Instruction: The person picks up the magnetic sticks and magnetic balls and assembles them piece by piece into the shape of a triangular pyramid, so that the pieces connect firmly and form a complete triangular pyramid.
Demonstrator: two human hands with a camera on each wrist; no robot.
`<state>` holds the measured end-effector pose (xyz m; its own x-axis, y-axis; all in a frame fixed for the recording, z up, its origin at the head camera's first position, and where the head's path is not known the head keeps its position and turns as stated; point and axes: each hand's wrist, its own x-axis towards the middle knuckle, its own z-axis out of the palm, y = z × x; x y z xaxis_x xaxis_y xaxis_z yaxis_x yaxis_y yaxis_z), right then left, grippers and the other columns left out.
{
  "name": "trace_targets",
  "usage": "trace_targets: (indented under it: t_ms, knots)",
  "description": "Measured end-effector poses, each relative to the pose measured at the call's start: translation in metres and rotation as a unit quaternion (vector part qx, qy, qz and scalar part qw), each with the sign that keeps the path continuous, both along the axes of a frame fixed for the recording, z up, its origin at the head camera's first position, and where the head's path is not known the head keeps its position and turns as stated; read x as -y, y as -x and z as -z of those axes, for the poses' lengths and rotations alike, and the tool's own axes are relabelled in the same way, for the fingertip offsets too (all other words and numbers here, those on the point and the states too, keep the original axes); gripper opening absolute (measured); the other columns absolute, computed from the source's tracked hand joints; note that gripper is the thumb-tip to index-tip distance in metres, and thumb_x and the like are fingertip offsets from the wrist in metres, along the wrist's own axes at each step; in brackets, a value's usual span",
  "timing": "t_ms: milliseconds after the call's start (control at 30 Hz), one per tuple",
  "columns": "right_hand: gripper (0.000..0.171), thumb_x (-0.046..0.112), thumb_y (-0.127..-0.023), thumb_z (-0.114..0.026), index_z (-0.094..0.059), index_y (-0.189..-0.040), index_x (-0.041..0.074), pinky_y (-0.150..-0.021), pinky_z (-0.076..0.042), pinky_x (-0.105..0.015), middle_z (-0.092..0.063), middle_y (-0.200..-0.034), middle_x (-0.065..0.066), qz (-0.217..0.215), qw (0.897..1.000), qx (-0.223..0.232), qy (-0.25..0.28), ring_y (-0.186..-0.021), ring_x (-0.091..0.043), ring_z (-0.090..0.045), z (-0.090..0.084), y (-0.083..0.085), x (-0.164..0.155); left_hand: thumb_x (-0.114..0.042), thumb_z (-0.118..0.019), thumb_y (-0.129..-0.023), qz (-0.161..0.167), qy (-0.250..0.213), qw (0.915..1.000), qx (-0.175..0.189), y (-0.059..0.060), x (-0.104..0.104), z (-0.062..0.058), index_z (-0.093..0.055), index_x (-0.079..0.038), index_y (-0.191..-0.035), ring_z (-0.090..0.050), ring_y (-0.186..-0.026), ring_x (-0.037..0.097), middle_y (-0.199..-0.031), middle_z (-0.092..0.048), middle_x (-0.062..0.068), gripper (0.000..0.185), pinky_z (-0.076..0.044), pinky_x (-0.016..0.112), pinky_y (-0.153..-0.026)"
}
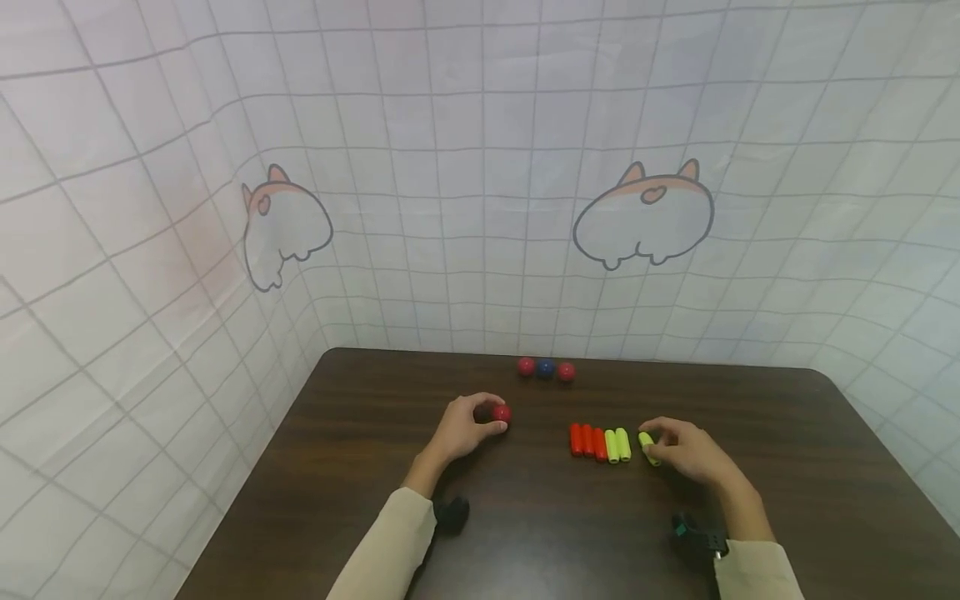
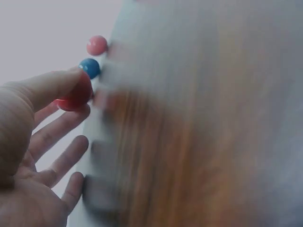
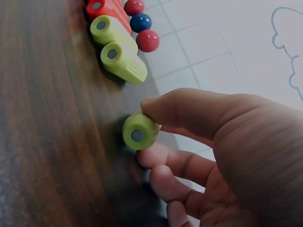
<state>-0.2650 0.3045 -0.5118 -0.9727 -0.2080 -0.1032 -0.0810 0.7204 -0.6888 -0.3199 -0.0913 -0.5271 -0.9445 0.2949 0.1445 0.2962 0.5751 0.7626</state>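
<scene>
My left hand (image 1: 459, 431) pinches a glossy red ball (image 1: 502, 413) between thumb and fingers, left of the middle of the table. The left wrist view has that ball (image 2: 78, 94) under the thumb, the other fingers spread below it. Over on the right, my right hand (image 1: 693, 452) pinches a short yellow-green cylinder (image 1: 648, 448) between thumb and index finger. A grey round spot marks the end of this cylinder (image 3: 136, 135) in the right wrist view. Left of it lie two more yellow-green cylinders (image 1: 618, 445), side by side with three red cylinders (image 1: 588, 439) in one row.
At the table's far edge a red ball (image 1: 527, 367), a blue ball (image 1: 546, 368) and another red ball (image 1: 566, 372) stand in a line. The dark wooden table (image 1: 360, 467) meets a white gridded curtain (image 1: 465, 208) at the back and sides.
</scene>
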Motion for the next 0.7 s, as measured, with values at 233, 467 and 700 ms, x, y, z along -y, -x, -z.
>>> trace_targets:
  t_ms: [233, 467, 700]
  knots:
    - [0.034, 0.017, -0.094, -0.068, -0.063, -0.125, 0.003, -0.061, -0.041, -0.034, -0.059, -0.081, -0.004, 0.007, 1.0, -0.003, -0.015, -0.069, -0.018, -0.051, -0.005, 0.003, 0.0, -0.031, -0.082, -0.088, -0.002, -0.025, 0.9997, 0.003, -0.013, -0.003, 0.0, -0.071, -0.022, -0.12, -0.067, -0.101, 0.017, -0.107, -0.075, -0.003, 0.034, -0.052, 0.044, -0.093]
    - [0.033, 0.013, -0.095, -0.066, -0.06, -0.125, 0.0, -0.059, -0.042, -0.033, -0.062, -0.077, -0.006, 0.01, 1.0, -0.003, 0.013, -0.068, -0.019, -0.055, -0.008, 0.005, -0.004, -0.031, -0.083, -0.087, -0.013, -0.043, 0.999, 0.004, -0.017, -0.004, 0.003, -0.072, -0.021, -0.119, -0.068, -0.102, 0.017, -0.104, -0.075, -0.004, 0.035, -0.052, 0.044, -0.094]
    - [0.031, 0.011, -0.096, -0.065, -0.057, -0.125, 0.001, -0.059, -0.043, -0.032, -0.065, -0.08, -0.006, 0.035, 0.999, -0.013, 0.031, -0.072, -0.02, -0.06, -0.01, 0.004, -0.006, -0.027, -0.084, -0.086, -0.006, -0.056, 0.9984, -0.001, -0.017, -0.005, 0.001, -0.072, -0.021, -0.118, -0.068, -0.101, 0.017, -0.104, -0.075, -0.003, 0.034, -0.053, 0.043, -0.091]
